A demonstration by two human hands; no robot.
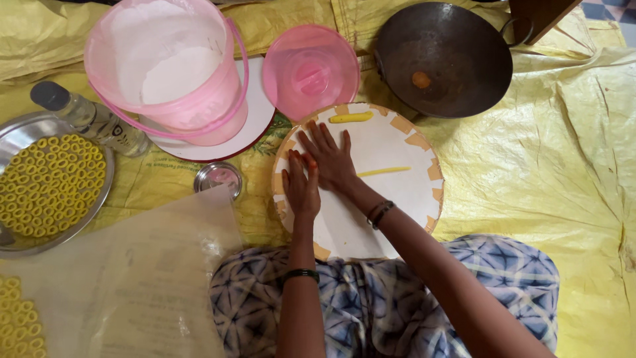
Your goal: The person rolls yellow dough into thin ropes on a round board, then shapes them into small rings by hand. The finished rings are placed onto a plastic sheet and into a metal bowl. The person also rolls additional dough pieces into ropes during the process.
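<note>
Listing by size: a round white board with orange-tan edge patches (391, 199) on yellow sheeting, bearing the right hand (331, 162), fingers spread flat, the left hand (301, 189), fingers together, and an orange-yellow dough piece (309, 161) pressed between them.

Soft even daylight, bright overall, faint shadows only under the pink bucket (169, 69) and dark wok (442, 58), mild glare on the steel plate (20, 132) rim and crinkled yellow sheet (563, 172), focus slightly soft throughout, wide-angle stretch toward the edges, colours washed
</note>
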